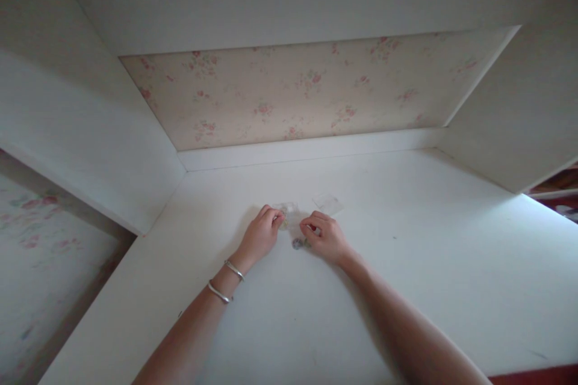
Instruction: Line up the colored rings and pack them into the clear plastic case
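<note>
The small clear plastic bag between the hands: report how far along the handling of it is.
Done: a second small clear plastic bag lies apart on the white desk top, untouched. In hand: the left hand and right hand both pinch the small clear plastic bag, which rests on the desk. Left: a small round greyish object lies loose by the right hand; what it is cannot be told.

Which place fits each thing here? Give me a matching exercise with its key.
Things:
1. small clear plastic bag
2. second clear plastic bag
3. small round grey object
4. two silver bangles

Places:
A. on the left wrist
B. on the white desk, lying apart beyond the right hand
C. at the left hand fingertips
D. beside the right hand's thumb

Pairs: 1-C, 2-B, 3-D, 4-A
</note>
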Tool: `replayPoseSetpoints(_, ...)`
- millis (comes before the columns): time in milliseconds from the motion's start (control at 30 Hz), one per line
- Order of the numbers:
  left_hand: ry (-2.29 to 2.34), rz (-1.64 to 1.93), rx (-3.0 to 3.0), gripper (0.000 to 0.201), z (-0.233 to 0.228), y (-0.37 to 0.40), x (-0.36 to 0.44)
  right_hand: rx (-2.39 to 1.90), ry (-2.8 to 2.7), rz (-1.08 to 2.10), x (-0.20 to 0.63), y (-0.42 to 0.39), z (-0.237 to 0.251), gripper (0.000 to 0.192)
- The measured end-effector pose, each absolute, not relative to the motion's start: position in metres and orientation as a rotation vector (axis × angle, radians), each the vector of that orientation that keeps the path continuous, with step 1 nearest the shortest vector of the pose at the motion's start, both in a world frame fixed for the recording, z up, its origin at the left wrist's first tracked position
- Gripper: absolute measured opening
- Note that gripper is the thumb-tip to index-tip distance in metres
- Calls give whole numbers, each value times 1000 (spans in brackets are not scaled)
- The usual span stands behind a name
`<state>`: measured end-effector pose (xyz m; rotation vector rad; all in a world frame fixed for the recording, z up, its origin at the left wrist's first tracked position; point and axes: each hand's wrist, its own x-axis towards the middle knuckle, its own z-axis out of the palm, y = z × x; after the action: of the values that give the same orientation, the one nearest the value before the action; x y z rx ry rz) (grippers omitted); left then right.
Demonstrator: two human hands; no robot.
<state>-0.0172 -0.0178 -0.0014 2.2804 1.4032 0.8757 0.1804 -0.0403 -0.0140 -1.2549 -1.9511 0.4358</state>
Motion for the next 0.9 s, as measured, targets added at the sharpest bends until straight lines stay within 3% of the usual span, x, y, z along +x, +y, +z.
replayPoseSetpoints(433, 1454, 612, 2479, 24, 0, -39, -20, -1032, -2304, 384, 191, -45, -1, 18)
replayPoseSetpoints(900, 1466, 716, 2406, 20, -6, -48, -23, -1063, -2412, 378, 182, -48, 2, 18)
